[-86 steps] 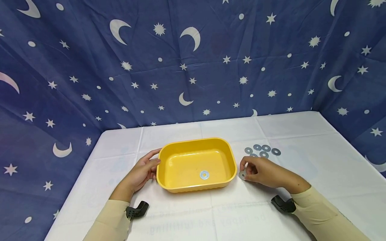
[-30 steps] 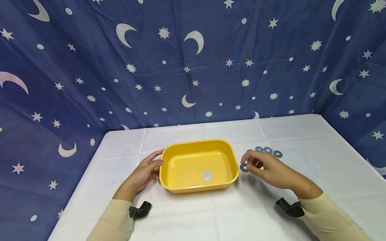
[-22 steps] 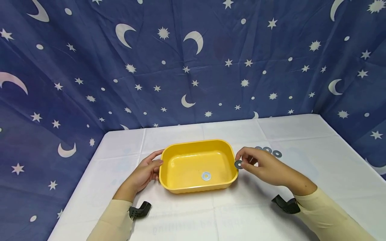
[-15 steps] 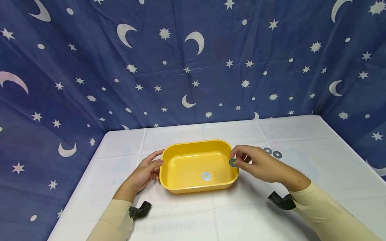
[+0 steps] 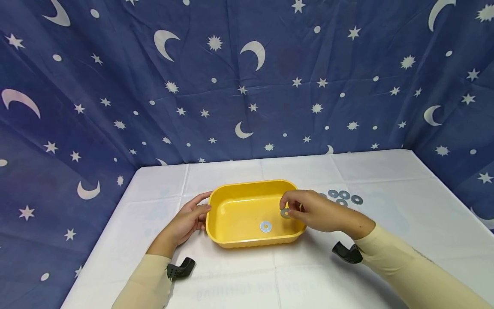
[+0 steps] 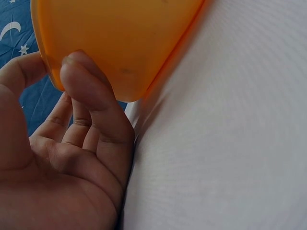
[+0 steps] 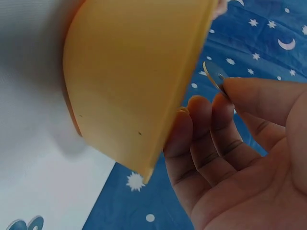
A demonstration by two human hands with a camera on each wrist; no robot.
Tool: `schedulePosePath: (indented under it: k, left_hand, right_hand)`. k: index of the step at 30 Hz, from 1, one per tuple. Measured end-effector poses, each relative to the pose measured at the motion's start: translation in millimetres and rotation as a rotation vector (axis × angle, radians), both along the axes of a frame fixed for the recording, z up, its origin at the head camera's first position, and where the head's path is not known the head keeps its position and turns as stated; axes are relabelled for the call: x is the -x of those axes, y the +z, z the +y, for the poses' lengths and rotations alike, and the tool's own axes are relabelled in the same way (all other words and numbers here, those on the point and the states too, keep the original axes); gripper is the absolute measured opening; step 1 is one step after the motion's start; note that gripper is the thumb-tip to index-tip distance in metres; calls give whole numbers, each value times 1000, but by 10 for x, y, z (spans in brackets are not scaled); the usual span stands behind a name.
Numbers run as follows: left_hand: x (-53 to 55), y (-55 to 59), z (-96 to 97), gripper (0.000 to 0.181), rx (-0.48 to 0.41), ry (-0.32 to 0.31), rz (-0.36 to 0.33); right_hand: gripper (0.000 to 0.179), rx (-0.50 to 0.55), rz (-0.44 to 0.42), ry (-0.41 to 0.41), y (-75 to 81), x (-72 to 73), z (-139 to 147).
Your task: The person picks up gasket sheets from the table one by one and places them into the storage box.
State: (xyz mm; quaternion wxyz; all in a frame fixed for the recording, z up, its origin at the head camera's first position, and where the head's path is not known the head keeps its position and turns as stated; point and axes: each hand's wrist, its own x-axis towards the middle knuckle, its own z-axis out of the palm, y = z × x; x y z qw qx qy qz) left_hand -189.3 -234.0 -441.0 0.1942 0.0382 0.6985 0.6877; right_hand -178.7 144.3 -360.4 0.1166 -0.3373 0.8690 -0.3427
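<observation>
A yellow plastic tray (image 5: pixel 235 216) stands on the white-covered table, with one flat metal washer (image 5: pixel 265 226) lying on its floor. My left hand (image 5: pixel 184 225) grips the tray's left end; in the left wrist view its thumb (image 6: pixel 91 88) lies against the near side and the other fingers reach behind. Over the tray's right end, my right hand (image 5: pixel 322 211) pinches another washer (image 7: pixel 214 75) between thumb and fingertips, above the tray floor. Several more washers (image 5: pixel 344 195) lie flat on the table right of the tray, one partly hidden behind the right hand.
A white cloth (image 5: pixel 239 274) with faint mirrored lettering covers the table. Behind it and at both sides hangs a blue curtain (image 5: pixel 216 124) with moons and stars. Each wrist carries a black mount, the left one (image 5: pixel 181 268) and the right one (image 5: pixel 347 253).
The right hand lifted a washer from the table right of the tray and carried it left, over the rim to above the tray floor. The left hand kept its hold on the tray.
</observation>
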Motion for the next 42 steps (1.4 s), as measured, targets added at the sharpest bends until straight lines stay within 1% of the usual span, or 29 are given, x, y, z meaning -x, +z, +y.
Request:
schedulePosePath:
  k: [5,7,17,21,25,30,35,42]
  left_hand:
    - [-5,2,-11,55,-4,-3,2]
    - [-5,1,-14,55,-6,-6,3]
    - [-5,17,0,55,-10,-7,3]
    - [-6,24,3,56,-10,-5,-1]
    - [-6,24,2,56,-12,-4,-5]
    - [0,15,-1,57,-11,-4,-5]
    - [5,8,-4,57,-7,-4,-8]
    - [1,15,-3,57,-10,-4,-6]
  right_hand:
    - [17,-49,38,40,-53,45,-88]
    - [17,-69,40,52,-66,55,-120]
    - [14,-155,5,41,-126,98,-200]
    - [12,-194,13,38,-139,120,-231]
    - [11,-228,33,55,-162,142,-261]
    - [10,-252,45,78,-188,157,-293]
    - [11,-255,56,95,-194,165,-316]
    - [11,-296,74,88,-212,164,-336]
